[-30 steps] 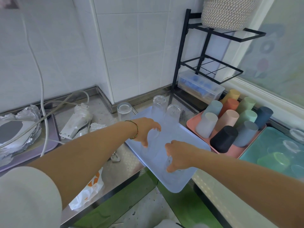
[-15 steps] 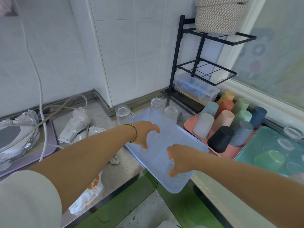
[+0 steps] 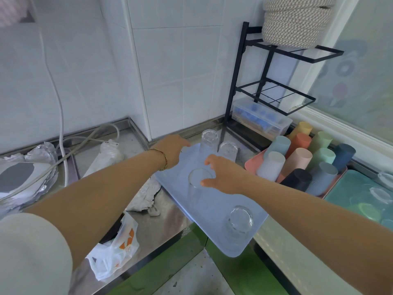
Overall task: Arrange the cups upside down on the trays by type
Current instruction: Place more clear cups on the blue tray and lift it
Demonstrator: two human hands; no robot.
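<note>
Steel tabletop (image 3: 163, 226), tiled corner, blue tray (image 3: 212, 211). Right hand (image 3: 223, 175) has let go of front glass (image 3: 239, 218), fingers now apart by middle glass (image 3: 197, 177). Left hand (image 3: 173, 150) moved back, fingers hidden, cannot tell.

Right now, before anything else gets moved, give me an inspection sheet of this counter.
Surface: steel counter in a tiled corner.
Job's things: four clear glasses upside down on the blue tray; coloured cups upside down on the pink tray; more cups on the teal tray.
Clutter: plastic bag, foil.
Hands: left hand at the tray's far corner, grip hidden; right hand spans the middle glass, grip unclear.
Cables: white cables run down the wall onto the counter.
Surroundings: black rack, woven basket, lidded box.
</note>
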